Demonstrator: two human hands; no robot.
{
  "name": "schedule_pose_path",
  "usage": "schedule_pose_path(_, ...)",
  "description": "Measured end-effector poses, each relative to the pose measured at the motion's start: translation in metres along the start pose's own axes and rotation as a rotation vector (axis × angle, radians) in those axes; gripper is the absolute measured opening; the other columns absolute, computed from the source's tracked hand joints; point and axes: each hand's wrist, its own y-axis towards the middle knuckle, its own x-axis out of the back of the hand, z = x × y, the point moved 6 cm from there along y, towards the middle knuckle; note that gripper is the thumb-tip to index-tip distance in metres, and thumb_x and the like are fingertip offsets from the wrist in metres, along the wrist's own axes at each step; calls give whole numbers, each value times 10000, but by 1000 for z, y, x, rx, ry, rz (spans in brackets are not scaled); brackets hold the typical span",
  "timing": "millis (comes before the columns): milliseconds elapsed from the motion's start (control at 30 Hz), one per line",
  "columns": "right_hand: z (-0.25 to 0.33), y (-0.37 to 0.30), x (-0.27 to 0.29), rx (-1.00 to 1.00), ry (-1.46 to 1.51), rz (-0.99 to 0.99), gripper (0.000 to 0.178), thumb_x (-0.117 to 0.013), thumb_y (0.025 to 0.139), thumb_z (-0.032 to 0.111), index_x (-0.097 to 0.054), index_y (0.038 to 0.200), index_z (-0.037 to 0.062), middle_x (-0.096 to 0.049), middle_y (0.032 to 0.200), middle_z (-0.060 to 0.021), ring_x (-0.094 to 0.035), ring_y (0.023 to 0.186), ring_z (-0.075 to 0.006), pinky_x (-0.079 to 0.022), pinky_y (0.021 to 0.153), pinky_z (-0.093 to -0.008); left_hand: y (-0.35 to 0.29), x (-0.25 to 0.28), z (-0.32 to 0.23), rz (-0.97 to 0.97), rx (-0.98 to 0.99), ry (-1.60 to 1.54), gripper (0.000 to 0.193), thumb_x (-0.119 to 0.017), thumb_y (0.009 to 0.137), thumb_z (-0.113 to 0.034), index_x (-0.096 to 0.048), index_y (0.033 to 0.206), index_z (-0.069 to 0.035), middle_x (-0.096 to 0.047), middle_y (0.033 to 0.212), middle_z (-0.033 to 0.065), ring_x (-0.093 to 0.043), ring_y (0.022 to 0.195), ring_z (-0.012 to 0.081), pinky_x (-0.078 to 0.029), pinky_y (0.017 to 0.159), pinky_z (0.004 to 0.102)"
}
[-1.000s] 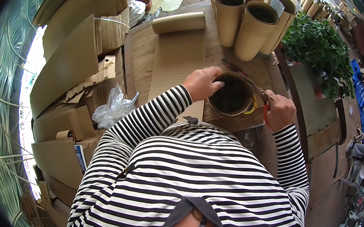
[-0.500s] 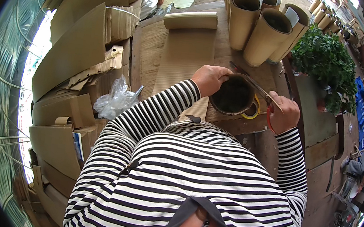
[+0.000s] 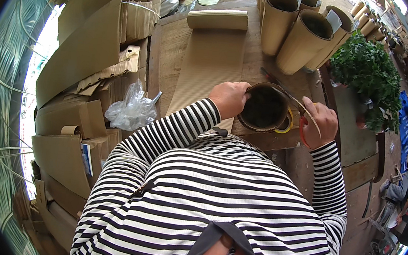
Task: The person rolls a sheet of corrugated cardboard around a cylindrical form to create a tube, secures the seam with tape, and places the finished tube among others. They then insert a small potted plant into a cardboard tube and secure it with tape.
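Note:
A corrugated cardboard tube stands in front of me, its round mouth facing up and its inside dark. My left hand is closed on the left side of its rim, thumb and fingers pinching the edge. A narrow, curved cardboard strip runs from the tube's far right rim to my right hand. That hand is closed around red-handled scissors; their blades are mostly hidden. A yellow tape roll lies against the tube's right side, partly covered by it.
Beyond the tube, a partly unrolled sheet of corrugated cardboard covers the wooden table. Several tall cardboard tubes stand at the back right, near leafy green plants. Cardboard stacks and a clear plastic bag are on the left.
My left hand has slid a little toward me along the rim. The strip now bows outward past my right hand, where it was straighter before. The view has shifted slightly.

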Motion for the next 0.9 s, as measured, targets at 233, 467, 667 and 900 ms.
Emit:
schedule_pose_path(233,7,12,10,48,-31,49,438,-690,707,32,-696,1135,126,-646,800,-29,-652,764,-237,-472,716,-376,15,18,-8,32,-123,215,194,-603,973,-221,-716,1061,-91,-733,923,163,-705,904,369,-569,798,443)
schedule_pose_path(467,-2,-27,6,-21,-20,48,322,-693,747,78,-703,1063,140,-655,696,-22,-649,653,-227,-466,634,-374,29,13,-38,247,-126,352,163,-600,955,-199,-706,1036,-104,-741,948,142,-716,904,356,-576,778,447)
schedule_pose_path(667,3,-17,4,-66,5,17,396,-726,712,137,-695,1106,146,-677,782,-27,-677,767,-232,-473,736,-406,40,2,-51,316,-243,430,179,-602,961,-218,-695,1073,-113,-743,944,132,-717,901,351,-579,777,443)
schedule_pose_path(900,-11,-28,-3,-90,26,90,304,-715,737,127,-697,1040,136,-658,706,-25,-665,677,-227,-459,662,-379,38,13,-37,49,-155,109,293,-631,957,-276,-693,1183,-101,-735,1048,160,-706,980,341,-572,855,410)
